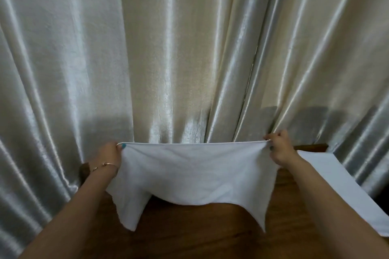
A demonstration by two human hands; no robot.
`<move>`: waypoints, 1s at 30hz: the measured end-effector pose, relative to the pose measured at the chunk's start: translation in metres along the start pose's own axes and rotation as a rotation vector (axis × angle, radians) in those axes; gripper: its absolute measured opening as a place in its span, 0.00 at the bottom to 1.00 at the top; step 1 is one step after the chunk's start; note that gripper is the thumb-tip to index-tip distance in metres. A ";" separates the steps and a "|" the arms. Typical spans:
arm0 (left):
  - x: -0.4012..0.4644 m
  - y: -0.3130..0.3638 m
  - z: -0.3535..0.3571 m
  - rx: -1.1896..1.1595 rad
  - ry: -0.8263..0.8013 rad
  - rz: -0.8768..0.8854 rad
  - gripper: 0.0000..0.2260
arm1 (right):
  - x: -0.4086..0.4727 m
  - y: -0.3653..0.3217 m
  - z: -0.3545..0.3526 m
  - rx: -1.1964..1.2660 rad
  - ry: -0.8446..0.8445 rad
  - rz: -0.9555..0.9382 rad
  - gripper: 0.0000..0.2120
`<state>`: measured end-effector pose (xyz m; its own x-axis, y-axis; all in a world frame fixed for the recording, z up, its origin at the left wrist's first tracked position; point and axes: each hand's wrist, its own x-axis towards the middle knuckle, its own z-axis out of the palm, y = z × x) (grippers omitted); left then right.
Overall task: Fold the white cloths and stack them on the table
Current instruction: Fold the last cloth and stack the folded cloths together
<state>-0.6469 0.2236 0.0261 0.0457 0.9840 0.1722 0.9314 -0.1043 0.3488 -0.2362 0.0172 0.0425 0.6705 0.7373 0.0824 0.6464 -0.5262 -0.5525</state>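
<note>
A white cloth (193,172) hangs stretched in the air above the brown wooden table (200,235). My left hand (109,153) pinches its upper left corner and my right hand (280,149) pinches its upper right corner, so the top edge is taut. The lower corners dangle free over the tabletop. A flat white cloth (345,191) lies along the right side of the table, partly cut off by the frame edge.
A shiny cream curtain (189,48) hangs close behind the table and fills most of the view. A bracelet (104,165) is on my left wrist. The table's back edge (311,146) shows just beyond my right hand.
</note>
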 end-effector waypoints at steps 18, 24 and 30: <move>-0.150 -0.050 0.065 -0.243 0.338 0.285 0.18 | -0.091 0.135 0.039 0.218 0.511 0.052 0.17; -0.247 -0.119 0.126 -0.076 -0.055 0.283 0.27 | -0.177 0.204 0.081 -0.009 0.379 0.187 0.21; -0.300 -0.163 0.156 -0.015 -0.139 0.289 0.30 | -0.235 0.220 0.093 -0.104 0.338 0.385 0.18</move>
<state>-0.7562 -0.0316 -0.2265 0.3579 0.9234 0.1391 0.8670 -0.3839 0.3178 -0.2861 -0.2323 -0.1757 0.9357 0.3131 0.1625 0.3512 -0.7839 -0.5121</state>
